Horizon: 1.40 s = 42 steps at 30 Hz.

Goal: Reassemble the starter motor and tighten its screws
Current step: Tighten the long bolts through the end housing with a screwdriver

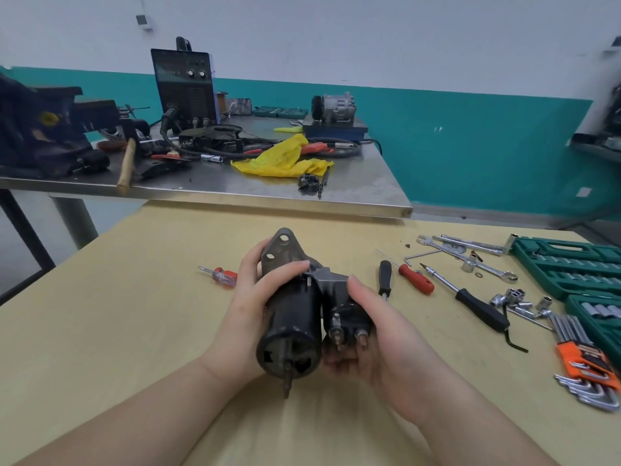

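Starter motor point(292, 317), open rear end facing the camera, is lying lengthwise between both hands: left hand point(248, 297) fingers wrapping its housing, right hand point(376, 327) fingers gripping the solenoid point(346, 317).

The left hand point(250, 309) covers the starter motor point(292, 317) on its far left side, and the fingers point(339, 359) of the right hand point(386, 334) disappear beneath its solenoid. The green socket case point(571, 267) runs off the right edge. At the far right, a shelf point(601, 142) is blurred beyond telling.

Head-worn view, facing forward and down, close over table point(141, 297)
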Available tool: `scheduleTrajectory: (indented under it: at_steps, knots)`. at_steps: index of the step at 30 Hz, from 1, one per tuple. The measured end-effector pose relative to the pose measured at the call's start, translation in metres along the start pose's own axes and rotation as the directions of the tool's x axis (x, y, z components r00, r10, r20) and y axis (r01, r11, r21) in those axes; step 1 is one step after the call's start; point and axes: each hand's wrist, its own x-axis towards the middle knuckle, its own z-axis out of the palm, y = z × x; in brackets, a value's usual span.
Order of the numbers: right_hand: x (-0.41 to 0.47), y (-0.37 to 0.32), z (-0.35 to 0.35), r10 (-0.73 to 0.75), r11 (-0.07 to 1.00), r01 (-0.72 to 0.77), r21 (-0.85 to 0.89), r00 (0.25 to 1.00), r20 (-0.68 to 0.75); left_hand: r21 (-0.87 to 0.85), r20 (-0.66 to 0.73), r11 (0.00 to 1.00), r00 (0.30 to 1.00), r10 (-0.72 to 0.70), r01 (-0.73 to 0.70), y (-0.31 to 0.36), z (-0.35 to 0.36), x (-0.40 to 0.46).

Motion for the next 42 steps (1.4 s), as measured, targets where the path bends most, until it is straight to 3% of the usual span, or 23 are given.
scheduleTrajectory:
  at_steps: [2, 5, 7, 9, 11, 14, 16, 19, 22, 25, 29, 32, 36, 40, 42]
  knots:
    - [0.000, -0.004, 0.001, -0.018, 0.997, 0.018, -0.076, 1.000, 0.006, -0.176, 0.005, 0.979, 0.995, -0.103, 0.102, 0.011, -0.002, -0.004]
    - [0.001, -0.009, -0.002, -0.037, 0.969, 0.037, -0.242, 0.999, 0.007, -0.183, -0.061, 0.978, 0.992, -0.111, 0.098, 0.011, -0.008, 0.007]
    - [0.001, -0.010, -0.007, -0.059, 0.915, 0.050, -0.400, 0.998, -0.009, -0.129, 0.007, 0.991, 0.999, -0.045, 0.046, 0.024, -0.011, 0.008]
    - [0.002, -0.010, -0.016, -0.155, 0.821, 0.109, -0.561, 0.987, -0.035, -0.086, 0.032, 0.995, 0.999, -0.041, 0.043, 0.030, -0.010, 0.009]
    - [0.005, -0.008, -0.026, -0.355, 0.726, 0.219, -0.652, 0.931, -0.083, -0.106, 0.040, 0.993, 0.998, -0.046, 0.050, 0.023, -0.007, 0.004]
    - [0.008, -0.006, -0.033, -0.607, 0.612, 0.399, -0.683, 0.791, -0.082, -0.248, 0.075, 0.956, 0.987, -0.145, 0.159, 0.000, -0.002, -0.005]
    - [0.007, -0.004, -0.032, -0.656, 0.577, 0.437, -0.690, 0.751, -0.073, -0.357, 0.069, 0.924, 0.990, -0.124, 0.141, -0.007, -0.002, -0.008]
    - [0.004, -0.005, -0.028, -0.695, 0.614, 0.472, -0.632, 0.704, -0.150, -0.525, 0.202, 0.826, 0.973, -0.114, 0.206, -0.005, -0.004, -0.010]
    - [0.000, -0.005, -0.025, -0.660, 0.595, 0.469, -0.653, 0.749, -0.063, -0.593, 0.375, 0.739, 0.922, -0.098, 0.320, -0.008, -0.008, -0.010]
    - [-0.001, -0.002, -0.023, -0.603, 0.465, 0.431, -0.773, 0.794, 0.081, -0.568, 0.518, 0.708, 0.851, -0.088, 0.419, -0.009, -0.008, -0.011]
    - [-0.005, 0.000, -0.022, -0.671, 0.396, 0.451, -0.800, 0.737, 0.084, -0.514, 0.620, 0.689, 0.776, -0.114, 0.511, -0.011, -0.004, -0.015]
    - [-0.006, 0.001, -0.021, -0.723, 0.439, 0.479, -0.760, 0.690, 0.017, -0.519, 0.655, 0.682, 0.753, -0.071, 0.516, -0.004, -0.003, -0.012]
    - [-0.007, 0.003, -0.018, -0.716, 0.578, 0.505, -0.641, 0.691, -0.101, -0.496, 0.678, 0.662, 0.727, -0.110, 0.562, 0.002, -0.007, -0.008]
    - [-0.007, 0.006, -0.015, -0.632, 0.721, 0.490, -0.490, 0.756, -0.173, -0.398, 0.641, 0.746, 0.744, -0.189, 0.533, 0.002, -0.010, -0.006]
    - [-0.005, 0.007, -0.013, -0.590, 0.768, 0.466, -0.439, 0.782, -0.203, -0.420, 0.601, 0.742, 0.773, -0.203, 0.522, 0.002, -0.007, -0.007]
